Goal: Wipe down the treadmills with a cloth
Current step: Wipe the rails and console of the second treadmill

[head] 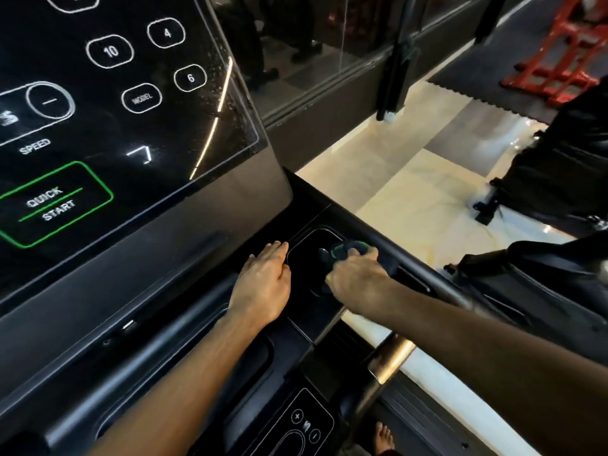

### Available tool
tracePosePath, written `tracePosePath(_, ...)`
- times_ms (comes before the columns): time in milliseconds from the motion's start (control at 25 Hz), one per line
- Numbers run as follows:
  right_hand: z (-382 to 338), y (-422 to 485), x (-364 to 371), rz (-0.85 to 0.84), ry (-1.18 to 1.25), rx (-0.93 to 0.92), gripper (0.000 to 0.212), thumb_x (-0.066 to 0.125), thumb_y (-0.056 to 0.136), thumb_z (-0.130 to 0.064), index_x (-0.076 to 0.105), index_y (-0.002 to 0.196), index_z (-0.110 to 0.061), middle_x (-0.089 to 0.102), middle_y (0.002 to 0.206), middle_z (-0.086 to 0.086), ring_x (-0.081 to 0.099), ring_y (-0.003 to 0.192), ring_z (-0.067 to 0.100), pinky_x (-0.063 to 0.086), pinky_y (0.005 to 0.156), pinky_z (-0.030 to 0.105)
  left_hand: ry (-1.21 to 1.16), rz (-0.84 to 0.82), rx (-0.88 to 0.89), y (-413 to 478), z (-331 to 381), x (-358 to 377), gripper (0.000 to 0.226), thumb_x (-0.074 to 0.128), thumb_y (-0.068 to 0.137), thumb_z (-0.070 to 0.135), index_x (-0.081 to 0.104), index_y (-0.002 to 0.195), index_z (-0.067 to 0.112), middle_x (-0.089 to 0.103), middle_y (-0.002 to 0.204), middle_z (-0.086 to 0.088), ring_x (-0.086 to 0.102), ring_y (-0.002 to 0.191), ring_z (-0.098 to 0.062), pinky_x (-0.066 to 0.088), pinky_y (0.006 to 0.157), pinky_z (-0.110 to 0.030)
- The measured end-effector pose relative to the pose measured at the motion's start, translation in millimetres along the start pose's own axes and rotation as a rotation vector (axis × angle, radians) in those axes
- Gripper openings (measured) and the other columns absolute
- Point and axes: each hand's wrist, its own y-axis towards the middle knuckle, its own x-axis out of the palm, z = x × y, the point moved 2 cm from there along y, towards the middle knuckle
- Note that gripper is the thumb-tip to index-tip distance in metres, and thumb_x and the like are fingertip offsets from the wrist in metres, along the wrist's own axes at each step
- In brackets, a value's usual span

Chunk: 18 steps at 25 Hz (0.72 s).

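Observation:
The treadmill's glossy black console panel (184,133) fills the upper left, with white speed buttons and a green QUICK START box. Fine droplets speckle its right edge. Below it on the right is a cup-holder recess (304,250) in the black tray. My right hand (357,281) is closed on a dark cloth with a green edge (343,250), pressed into that recess. My left hand (263,279) lies flat on the tray just left of the recess, fingers together and holding nothing.
A metal handrail (391,353) runs down to the lower right under my right forearm. Another black machine (543,278) stands to the right across a pale tiled floor (411,192). A red rack (566,51) sits far right. My bare foot (383,437) shows below.

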Motion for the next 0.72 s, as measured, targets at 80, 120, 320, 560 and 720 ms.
tracePosePath(80, -1, -17, 2, 0.068, 0.21, 0.106, 0.033, 0.054, 0.095, -0.014, 0.059, 0.127, -0.021, 0.056, 0.131, 0.008, 0.049, 0.122, 0.038, 0.047, 0.092, 0.051, 0.005, -0.031, 0.069, 1, 5, 0, 0.049, 0.037, 0.102, 0.018, 0.031, 0.151, 0.018, 0.028, 0.158, 0.002, 0.017, 0.147, -0.006, 0.006, 0.121, -0.029)
tracePosePath(120, 5, -28, 4, 0.129, 0.31, 0.156, 0.03, 0.053, 0.096, -0.016, 0.06, 0.124, -0.02, 0.059, 0.129, 0.008, 0.054, 0.118, 0.036, 0.05, 0.089, 0.047, 0.006, -0.048, 0.115, 1, 11, 1, 0.049, 0.038, 0.102, 0.018, 0.032, 0.151, 0.019, 0.029, 0.158, 0.003, 0.019, 0.146, -0.006, 0.008, 0.12, -0.028)
tracePosePath(320, 65, -109, 59, 0.12, 0.611, 0.591, 0.034, 0.053, 0.095, -0.019, 0.057, 0.128, -0.019, 0.062, 0.122, 0.008, 0.061, 0.112, 0.034, 0.053, 0.084, 0.042, -0.036, -0.155, 0.335, -3, 75, 13, 0.046, 0.039, 0.102, 0.019, 0.039, 0.148, 0.02, 0.033, 0.156, 0.005, 0.027, 0.144, -0.006, 0.016, 0.116, -0.022)
tracePosePath(560, 105, -209, 158, 0.411, 0.755, 1.003, 0.051, 0.054, 0.092, -0.013, 0.044, 0.14, -0.026, 0.044, 0.146, 0.0, 0.045, 0.127, 0.036, 0.044, 0.094, 0.053, 0.015, -0.267, 0.646, -24, 198, 73, 0.044, 0.041, 0.102, 0.024, 0.044, 0.146, 0.021, 0.039, 0.153, 0.006, 0.033, 0.141, -0.007, 0.018, 0.115, -0.02)
tracePosePath(720, 79, -286, 279, 0.73, 1.299, 1.478, 0.062, 0.047, 0.085, -0.009, 0.043, 0.145, -0.023, 0.055, 0.136, 0.017, 0.056, 0.117, 0.041, 0.053, 0.087, 0.042, 0.094, -0.446, 0.921, -65, 281, 135, 0.045, 0.039, 0.102, 0.026, 0.043, 0.146, 0.018, 0.039, 0.154, 0.003, 0.032, 0.142, -0.008, 0.017, 0.117, -0.02)
